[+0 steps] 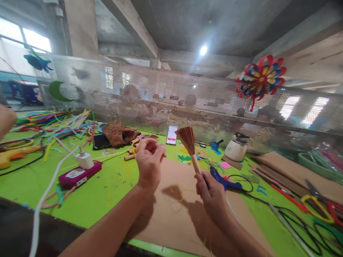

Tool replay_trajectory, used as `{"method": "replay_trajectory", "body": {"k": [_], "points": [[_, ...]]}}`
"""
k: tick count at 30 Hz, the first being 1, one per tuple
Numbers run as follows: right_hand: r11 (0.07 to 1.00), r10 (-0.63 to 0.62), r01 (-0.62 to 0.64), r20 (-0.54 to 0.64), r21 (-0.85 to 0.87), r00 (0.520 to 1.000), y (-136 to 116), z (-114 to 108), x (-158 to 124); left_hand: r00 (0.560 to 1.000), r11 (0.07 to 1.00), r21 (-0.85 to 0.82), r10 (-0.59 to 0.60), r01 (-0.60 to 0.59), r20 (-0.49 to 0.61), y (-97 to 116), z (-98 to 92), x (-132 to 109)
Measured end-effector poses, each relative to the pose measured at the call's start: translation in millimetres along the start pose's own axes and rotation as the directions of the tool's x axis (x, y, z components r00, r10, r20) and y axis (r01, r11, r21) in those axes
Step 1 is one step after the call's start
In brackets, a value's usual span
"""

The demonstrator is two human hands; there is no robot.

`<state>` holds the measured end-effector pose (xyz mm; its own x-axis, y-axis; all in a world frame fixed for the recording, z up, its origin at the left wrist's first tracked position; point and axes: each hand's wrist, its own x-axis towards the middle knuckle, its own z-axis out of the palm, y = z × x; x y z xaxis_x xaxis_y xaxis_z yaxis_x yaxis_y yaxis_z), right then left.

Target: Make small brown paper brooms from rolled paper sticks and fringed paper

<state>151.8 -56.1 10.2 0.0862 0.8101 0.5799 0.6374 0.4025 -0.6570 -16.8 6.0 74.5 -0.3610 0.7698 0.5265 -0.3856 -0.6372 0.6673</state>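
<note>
My right hand (211,192) is closed around the pale handle of a small brown hand brush (187,138). The brush tilts up to the left, its bristles fanned out at the top. To its left, my left hand (150,160) is raised with fingers curled in and thumb close to the fingertips. Whatever it may pinch is too small or hidden to make out. Both hands are above a sheet of brown cardboard (171,223), where their shadows fall. Behind my left hand lie several brown paper tubes (130,156). A blue glue gun (225,180) lies beside my right hand.
A purple power strip (80,175) with a white cable sits left, near colourful strips (72,123). A phone (172,135) stands at the back. A kettle (236,148), scissors (317,208) and black cords (297,228) are right. Another person's hand (6,119) shows far left.
</note>
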Motion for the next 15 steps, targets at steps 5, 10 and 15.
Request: {"method": "replay_trajectory", "body": {"k": [5, 10, 15], "points": [[0.996, -0.058, 0.059, 0.012, -0.067, 0.998, -4.8, -0.8, -2.9, 0.990, 0.992, 0.112, -0.069, 0.055, 0.125, -1.2, -1.1, 8.2], [1.000, -0.027, 0.027, -0.008, -0.001, 1.000, -4.0, -4.3, 0.0, 0.805, 0.920, 0.257, -0.386, 0.297, 0.450, -11.9, 5.4, -11.8], [0.990, 0.099, -0.090, -0.086, 0.105, 0.991, 10.9, -10.9, 14.0, 0.758, 0.914, 0.320, -0.389, 0.248, 0.524, -17.7, 10.7, -35.5]]}}
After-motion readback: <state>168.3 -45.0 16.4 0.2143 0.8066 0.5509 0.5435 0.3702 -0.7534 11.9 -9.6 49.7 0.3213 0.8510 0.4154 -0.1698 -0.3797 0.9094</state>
